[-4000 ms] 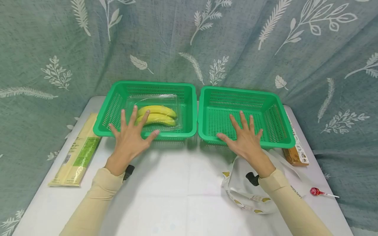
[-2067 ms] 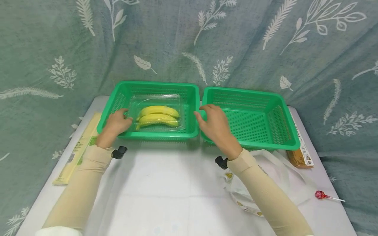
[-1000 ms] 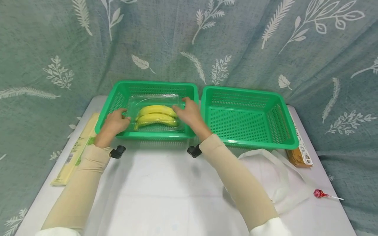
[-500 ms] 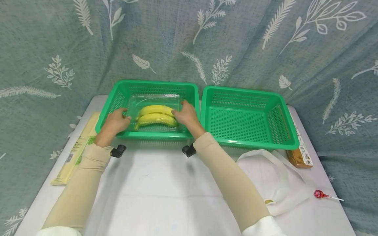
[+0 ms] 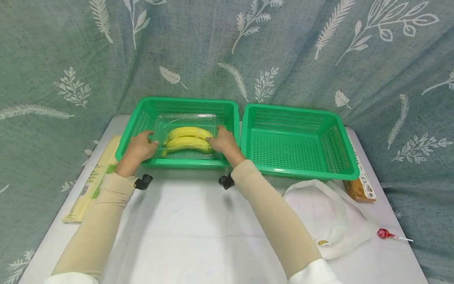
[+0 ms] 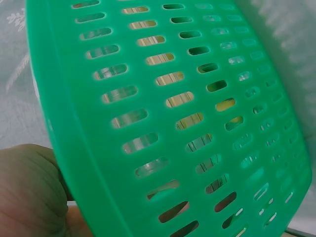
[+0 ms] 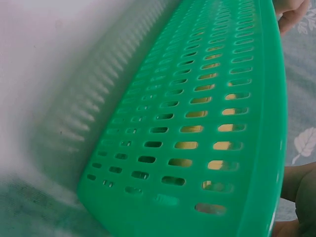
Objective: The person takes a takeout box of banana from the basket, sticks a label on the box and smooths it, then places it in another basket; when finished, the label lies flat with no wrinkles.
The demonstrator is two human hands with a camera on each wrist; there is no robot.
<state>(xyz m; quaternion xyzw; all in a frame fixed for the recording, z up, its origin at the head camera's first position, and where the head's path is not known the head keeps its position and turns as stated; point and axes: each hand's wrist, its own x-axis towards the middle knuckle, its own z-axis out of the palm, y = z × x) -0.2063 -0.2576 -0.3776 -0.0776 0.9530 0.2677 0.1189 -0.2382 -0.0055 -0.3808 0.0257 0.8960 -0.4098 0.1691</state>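
Note:
Two bananas (image 5: 189, 144) lie inside a clear plastic clamshell box (image 5: 191, 118), which sits in the left green basket (image 5: 184, 161). At the box's left side, my left hand (image 5: 140, 146) grips the edge, thumb toward the front. My right hand (image 5: 224, 141) pinches the right edge, its thumb near the banana ends. The fingertips of both hands are partly hidden by the box and the basket. In the left wrist view the basket wall (image 6: 163, 123) covers most of the work, with part of the left hand (image 6: 29, 192) at lower left. The right wrist view shows the basket's slotted front (image 7: 197, 108).
A second green basket (image 5: 283, 150) stands to the right. Left of the baskets lies a yellow packet (image 5: 101, 169). A white tote bag (image 5: 319, 213), a brown and white box (image 5: 360, 189) and a red lollipop (image 5: 383, 233) are on the right. A leaf-patterned curtain (image 5: 227, 51) hangs behind.
From spread above the baskets, both hands went to the sides of the clamshell box. The right hand came leftward from the gap between the baskets, then slid slightly forward along the edge toward me.

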